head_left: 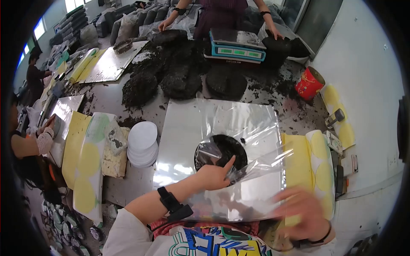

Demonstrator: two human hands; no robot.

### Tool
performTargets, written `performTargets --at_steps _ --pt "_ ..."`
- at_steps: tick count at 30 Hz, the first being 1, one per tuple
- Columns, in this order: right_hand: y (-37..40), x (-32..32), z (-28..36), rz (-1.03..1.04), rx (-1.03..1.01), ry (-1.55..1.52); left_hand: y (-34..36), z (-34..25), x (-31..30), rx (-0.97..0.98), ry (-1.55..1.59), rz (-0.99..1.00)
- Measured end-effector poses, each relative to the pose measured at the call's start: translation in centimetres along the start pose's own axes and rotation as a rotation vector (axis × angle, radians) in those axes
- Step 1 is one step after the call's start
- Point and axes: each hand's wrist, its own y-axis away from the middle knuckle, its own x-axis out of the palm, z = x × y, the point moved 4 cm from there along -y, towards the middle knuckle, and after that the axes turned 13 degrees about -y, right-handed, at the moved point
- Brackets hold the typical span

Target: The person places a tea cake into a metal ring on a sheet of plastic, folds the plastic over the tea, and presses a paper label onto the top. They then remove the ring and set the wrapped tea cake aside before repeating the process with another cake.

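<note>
A dark round cake [232,147] of black, crumbly-looking material lies on a shiny metal sheet [179,128]. Clear plastic film [256,166] lies loosely over part of the cake and sheet, creased and glinting. My left hand [215,176] rests at the cake's near edge, touching the film. Its index finger is stretched out and apart from the rest; the lower fingers are partly hidden. My right hand [303,213] is smeared by motion at the sheet's near right corner, beside the film. Whether it grips anything does not show.
Several black cakes [181,83] and loose crumbs cover the far table, near a blue scale [237,52]. White discs [142,143] are stacked left; yellow label sheets [318,164] lie right, below a red can [309,83]. Co-workers' hands [274,33] appear across and at left.
</note>
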Motion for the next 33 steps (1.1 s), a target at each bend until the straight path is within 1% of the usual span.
performTargets --at_steps 1,2,3,4,5,7,8,9,10,11,12,13,14,16,18,19,20,22,23,24,25,26,27,28,29,30,31,32,33 --pt "0.3 3.4 -3.8 0.218 0.177 0.043 0.0 -0.1 -0.6 -0.014 0.044 0.078" --pt "2.3 7.4 -10.2 0.435 0.361 0.083 -0.1 -0.1 -1.1 -0.011 0.042 0.065" --pt "4.3 7.9 -15.9 0.428 0.228 0.584 -0.4 0.0 -1.4 -0.001 0.062 0.091" --pt "3.7 6.6 -20.5 0.515 0.574 0.755 -0.6 0.0 -1.3 0.008 0.089 0.123" --pt "3.7 4.9 -26.4 0.628 1.001 0.429 -1.0 0.1 -1.1 0.014 0.077 0.114" --pt "1.0 1.7 -23.0 -0.535 0.259 -0.156 -1.7 0.3 -1.8 0.018 0.086 0.085" --pt "-0.5 3.1 -23.2 -0.537 0.272 -0.176 -1.3 0.1 -1.3 0.034 0.086 0.095" --pt "-3.3 4.9 -22.5 -0.467 0.128 0.021 -1.7 0.6 0.2 0.055 0.113 0.050" --pt "-5.4 6.1 -22.0 -0.400 -0.025 0.224 -1.4 0.5 0.7 0.056 0.100 0.079" --pt "-6.1 6.4 -22.5 -0.421 -0.020 0.206 -1.0 0.5 0.8 -0.036 0.070 0.082" --pt "-6.9 6.8 -23.5 -0.323 0.074 0.433 -0.5 0.6 0.9 -0.131 0.044 0.076" --pt "-7.3 7.2 -24.4 -0.213 0.168 0.658 0.5 0.3 0.7 -0.198 0.015 0.021" --pt "-7.4 7.6 -24.5 -0.223 0.180 0.643 1.9 0.5 0.7 -0.194 0.011 0.041" --pt "-7.8 7.9 -24.4 -0.221 0.193 0.822 5.4 1.2 -2.9 0.058 0.022 -0.642" --pt "-8.4 8.2 -24.5 -0.222 0.201 0.861 7.8 3.0 -6.5 -0.282 -0.151 -1.100" --pt "-8.6 8.5 -24.4 -0.198 0.199 0.908 7.0 3.6 -7.5 -0.352 -0.126 -1.157" --pt "-8.6 8.4 -24.3 -0.196 0.195 0.909 5.9 3.0 -7.0 -0.354 -0.127 -1.160" --pt "-8.1 8.0 -24.5 -0.063 0.249 0.776 1.7 3.6 -3.7 -0.289 0.560 -0.919" --pt "-7.7 7.0 -23.0 -0.061 0.243 0.792 1.0 4.5 -1.7 -0.197 0.528 -0.941" --pt "-7.3 5.5 -20.2 -0.202 0.173 0.439 0.9 5.0 -1.1 -0.188 0.529 -0.961" --pt "-6.8 4.2 -18.7 -0.324 0.099 0.079 1.0 5.1 -0.8 -0.180 0.363 -0.983" --pt "-5.1 2.8 -18.9 -0.640 0.105 -0.053 1.1 4.9 -0.6 -0.182 0.199 -0.994" --pt "-5.4 1.8 -19.1 -0.771 0.064 -0.019 1.9 4.0 -2.6 -0.183 0.229 -1.014" --pt "-5.5 1.2 -20.0 -0.905 0.025 0.012 2.1 3.7 -3.2 -0.196 0.235 -1.005" --pt "-5.5 3.4 -24.2 -0.841 0.078 -0.308 2.1 3.4 -3.9 -0.156 0.173 -1.009" --pt "-6.2 4.8 -22.0 -0.637 0.096 -0.165 2.0 3.3 -4.4 -0.102 0.104 -1.009" --pt "-6.4 5.2 -22.1 -0.559 -0.078 -0.052 1.5 4.0 -2.6 -0.030 0.268 -0.964" --pt "-6.6 5.6 -22.1 -0.470 -0.240 0.064 1.3 4.4 -2.3 -0.021 0.266 -0.958" --pt "-6.3 5.7 -22.5 -0.482 -0.230 0.063 1.0 4.4 -1.6 0.048 0.262 -0.822"
